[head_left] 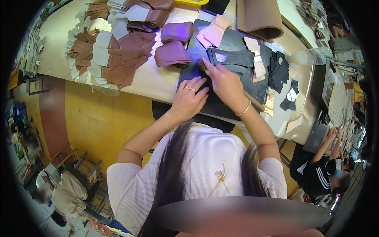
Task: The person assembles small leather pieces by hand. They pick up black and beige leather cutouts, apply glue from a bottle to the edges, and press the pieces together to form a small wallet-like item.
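My right hand grips a hammer, its dark head showing past my fingertips and its pale wooden handle running out below my wrist. Beside it, my left hand rests on the dark work surface with its fingers apart. Whether a dark piece lies under those fingertips I cannot tell. Both hands are over a black mat. Just beyond them lie black cut pieces, and pale pink pieces sit farther back. Two stacks of reddish-brown leather pieces stand left of my hands.
Fanned brown-and-white pieces cover the table's left part. A rolled brown sheet lies at the back. More black pieces and a clear plastic container are on the right. A co-worker sits at right, another person at lower left.
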{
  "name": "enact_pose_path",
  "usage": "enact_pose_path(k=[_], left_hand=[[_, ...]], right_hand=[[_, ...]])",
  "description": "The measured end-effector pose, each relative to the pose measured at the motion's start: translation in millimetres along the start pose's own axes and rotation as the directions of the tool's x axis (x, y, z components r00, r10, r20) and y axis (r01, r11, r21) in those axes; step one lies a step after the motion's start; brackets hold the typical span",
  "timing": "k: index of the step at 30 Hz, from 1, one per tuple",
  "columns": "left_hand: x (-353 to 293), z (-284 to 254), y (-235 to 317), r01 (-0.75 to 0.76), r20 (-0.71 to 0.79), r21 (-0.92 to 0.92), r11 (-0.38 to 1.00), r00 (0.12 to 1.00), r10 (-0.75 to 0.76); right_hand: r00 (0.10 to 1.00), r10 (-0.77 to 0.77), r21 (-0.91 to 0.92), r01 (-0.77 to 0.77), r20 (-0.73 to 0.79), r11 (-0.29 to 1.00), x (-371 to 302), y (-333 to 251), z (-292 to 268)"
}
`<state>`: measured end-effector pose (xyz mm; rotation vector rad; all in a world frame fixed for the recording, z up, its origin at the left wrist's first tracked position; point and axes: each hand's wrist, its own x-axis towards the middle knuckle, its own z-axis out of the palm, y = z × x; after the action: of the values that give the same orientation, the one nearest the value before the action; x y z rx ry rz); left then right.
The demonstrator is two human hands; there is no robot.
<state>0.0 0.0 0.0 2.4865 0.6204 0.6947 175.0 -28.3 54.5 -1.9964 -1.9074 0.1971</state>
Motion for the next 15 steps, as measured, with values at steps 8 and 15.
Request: enact_pose_path(k=[8,15], left_hand=[[0.9,-1.5,2.6,0.007,0.008,0.016,1.0,1.0,-0.007],[11.5,0.7,-0.3,0.028,0.042,0.04,0.999,0.999,-0.03]], right_hand=[[0.991,0.106,0.016,-0.107,0.084,0.994,-0.8,12.0,0.2],[0.99,0.128,0.025,-0.127,-0.054,0.992,-24.9,16.0,-10.6]])
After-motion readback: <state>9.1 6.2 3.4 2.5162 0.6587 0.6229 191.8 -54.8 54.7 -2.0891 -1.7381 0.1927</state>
